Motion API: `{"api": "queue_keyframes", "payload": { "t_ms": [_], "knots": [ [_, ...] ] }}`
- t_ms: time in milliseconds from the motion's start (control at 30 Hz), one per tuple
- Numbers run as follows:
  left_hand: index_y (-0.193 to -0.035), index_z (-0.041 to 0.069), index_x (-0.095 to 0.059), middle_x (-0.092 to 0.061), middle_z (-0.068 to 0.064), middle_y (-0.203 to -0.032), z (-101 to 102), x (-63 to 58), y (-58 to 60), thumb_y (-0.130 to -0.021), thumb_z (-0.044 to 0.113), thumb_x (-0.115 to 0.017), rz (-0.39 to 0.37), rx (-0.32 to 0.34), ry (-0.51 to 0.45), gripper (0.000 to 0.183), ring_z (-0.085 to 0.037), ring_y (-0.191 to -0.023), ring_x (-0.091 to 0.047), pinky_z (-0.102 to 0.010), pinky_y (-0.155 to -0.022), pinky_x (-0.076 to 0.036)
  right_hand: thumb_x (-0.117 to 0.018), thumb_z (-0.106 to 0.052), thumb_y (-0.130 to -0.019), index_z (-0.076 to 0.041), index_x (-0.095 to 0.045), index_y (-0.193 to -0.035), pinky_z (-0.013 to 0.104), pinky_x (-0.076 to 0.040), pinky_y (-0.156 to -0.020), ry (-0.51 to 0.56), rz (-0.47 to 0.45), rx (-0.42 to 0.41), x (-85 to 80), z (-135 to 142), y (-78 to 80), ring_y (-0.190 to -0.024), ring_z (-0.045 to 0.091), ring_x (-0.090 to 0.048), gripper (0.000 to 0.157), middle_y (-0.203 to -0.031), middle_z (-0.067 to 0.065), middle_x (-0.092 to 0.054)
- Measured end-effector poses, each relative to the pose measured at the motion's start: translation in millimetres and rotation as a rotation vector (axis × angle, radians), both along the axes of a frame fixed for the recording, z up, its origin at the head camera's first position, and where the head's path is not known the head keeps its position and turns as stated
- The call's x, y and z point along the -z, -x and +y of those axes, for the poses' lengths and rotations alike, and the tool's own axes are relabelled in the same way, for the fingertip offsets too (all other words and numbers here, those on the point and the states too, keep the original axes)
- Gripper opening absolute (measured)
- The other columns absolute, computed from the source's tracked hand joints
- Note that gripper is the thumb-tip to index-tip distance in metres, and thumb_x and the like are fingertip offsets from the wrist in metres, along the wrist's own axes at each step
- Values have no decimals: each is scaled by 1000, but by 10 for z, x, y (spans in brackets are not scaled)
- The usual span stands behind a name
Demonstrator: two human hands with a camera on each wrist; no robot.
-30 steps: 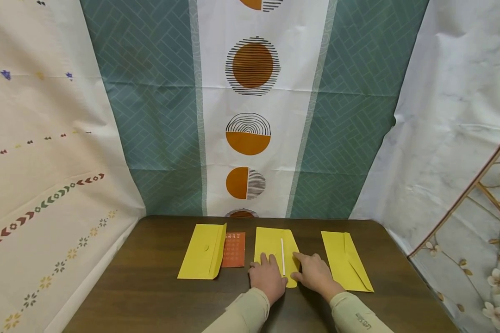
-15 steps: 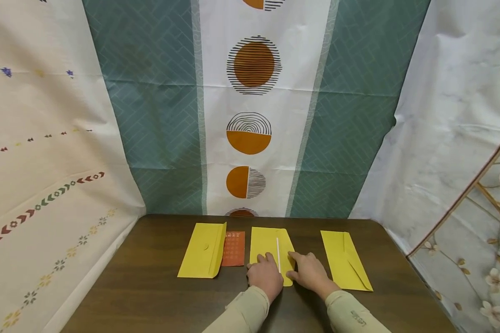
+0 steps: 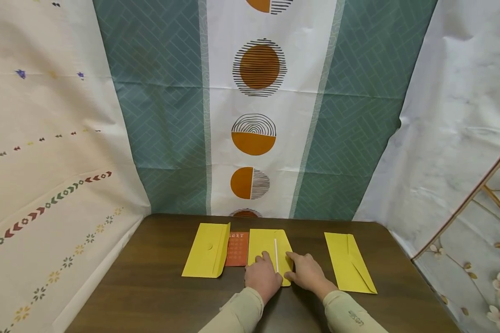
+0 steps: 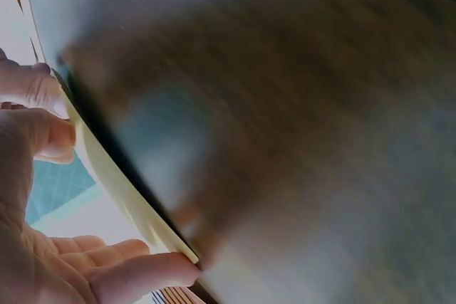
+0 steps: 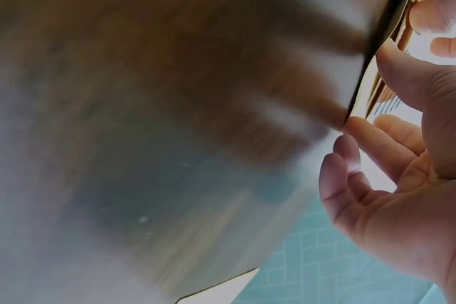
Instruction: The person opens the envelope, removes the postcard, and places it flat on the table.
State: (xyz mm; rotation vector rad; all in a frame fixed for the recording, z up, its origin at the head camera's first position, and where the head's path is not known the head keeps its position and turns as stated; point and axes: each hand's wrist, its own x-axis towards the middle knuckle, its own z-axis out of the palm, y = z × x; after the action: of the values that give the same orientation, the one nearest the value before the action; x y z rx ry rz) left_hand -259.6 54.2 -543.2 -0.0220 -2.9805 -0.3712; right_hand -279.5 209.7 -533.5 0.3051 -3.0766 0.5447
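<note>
Pale sleeves (image 3: 238, 312): reaching in over the brown table (image 3: 137, 296); leading to the paper at the middle;
Left hand (image 3: 263, 277): resting on the near part of the middle envelope (image 3: 258, 240), with fingers (image 4: 153, 275) loosely spread rather than curled; touching, gripping nothing; probably weighing the paper down on that side;
Right hand (image 3: 310, 274): touching the right side of the same envelope, half spread, with thumb (image 5: 413, 80) and forefinger (image 5: 377, 140) set apart along the edge; visibly pinching nothing; likely bracing that side against sliding;
Middle envelope: lying near the table's centre, yellow, between the two hands; seemingly placed there for even reach from either side;
White strip (image 3: 276, 254): running lengthwise on the middle envelope; showing in the gap between the hands;
Right envelope (image 3: 343, 259): lying flat and slightly angled beyond the right wrist; seemingly set aside for working room;
Left envelope (image 3: 202, 249): lying across on the other side, with flap lifting along the right edge;
Red card (image 3: 238, 249): sitting just beside the middle envelope, partly hidden by that flap; impossible to tell whether tucked under or inside;
Patterned cloth (image 3: 162, 138): hanging behind the table; probably screening off the background.
</note>
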Motion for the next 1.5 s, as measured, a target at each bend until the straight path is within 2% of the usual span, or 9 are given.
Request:
{"api": "queue_keyframes", "payload": {
  "t_ms": [167, 333, 567, 700, 867, 1200, 1333, 1400, 1500],
  "knots": [
    [-137, -1, -59, -71, -19, -109, -43, 39, 3, -86, 47, -82, 49, 27, -42, 74, -31, -67, -67, -50, -84, -63, -91, -22, -86, -3, -65, -142, 57, -57, -103, 79, -45, -20, -37, -16, 40, -118, 38, -69, 65, -134, 16, -74],
    [-141, 0, -58, -70, -21, -118, -57, 37, -18, -86, 45, -82, 89, 45, -80, 75, -32, -64, -66, -53, -82, -63, -84, -8, -89, 3, -63, -142, 57, -56, -106, 240, -101, -43, -72, -47, 87, -126, 40, -70, 58, -134, 21, -73],
    [-134, -1, -59, -68, -20, -109, -49, 25, -40, -86, 41, -82, 125, 50, -115, 67, -32, -63, -66, -52, -78, -63, -69, -3, -100, 11, -58, -144, 43, -65, -83, 556, -229, 36, -113, -115, 160, -101, 29, -77, 48, -120, 24, -77],
    [-130, -1, -59, -67, -18, -105, -45, 31, -29, -86, 40, -81, 125, 50, -131, 64, -32, -66, -67, -52, -79, -63, -67, -7, -102, 10, -52, -150, 38, -64, -77, 692, -316, 128, -131, -140, 198, -87, 21, -75, 53, -106, 18, -78],
    [-127, -1, -59, -66, -16, -102, -42, 46, -17, -87, 41, -81, 134, 55, -120, 62, -31, -66, -67, -50, -77, -63, -68, -7, -100, 8, -45, -156, 32, -64, -71, 829, -406, 209, -100, -158, 227, -80, 19, -72, 63, -103, 16, -75],
    [-121, -2, -64, -65, -17, -101, -55, -9, -34, -90, 44, -80, 85, 75, -102, 58, -31, -71, -68, -50, -82, -63, -73, -1, -85, 1, -51, -156, 29, -55, -61, 805, -366, 183, 2, -203, 222, -62, 16, -59, 74, -82, 7, -68],
    [-115, 2, -70, -66, -15, -99, -80, 10, -68, -91, 48, -77, 35, 89, 8, 52, -32, -73, -67, -49, -84, -62, -72, 2, -83, -1, -53, -155, 28, -52, -59, 786, -361, 187, 34, -242, 208, -59, 16, -56, 75, -75, 5, -66],
    [-116, 4, -71, -68, -16, -104, -103, 19, -101, -91, 52, -76, 9, 102, 72, 55, -33, -80, -68, -49, -83, -61, -72, 2, -83, 0, -53, -154, 28, -52, -58, 779, -357, 188, 38, -253, 201, -59, 16, -56, 74, -73, 4, -65],
    [-130, 7, -68, -68, -16, -123, -166, -10, -163, -91, 59, -76, -69, 156, 110, 65, -37, -103, -70, -52, -92, -60, -73, 2, -84, 1, -53, -154, 28, -51, -58, 766, -348, 193, 27, -258, 200, -58, 15, -55, 73, -72, 4, -64]
  ]
}}
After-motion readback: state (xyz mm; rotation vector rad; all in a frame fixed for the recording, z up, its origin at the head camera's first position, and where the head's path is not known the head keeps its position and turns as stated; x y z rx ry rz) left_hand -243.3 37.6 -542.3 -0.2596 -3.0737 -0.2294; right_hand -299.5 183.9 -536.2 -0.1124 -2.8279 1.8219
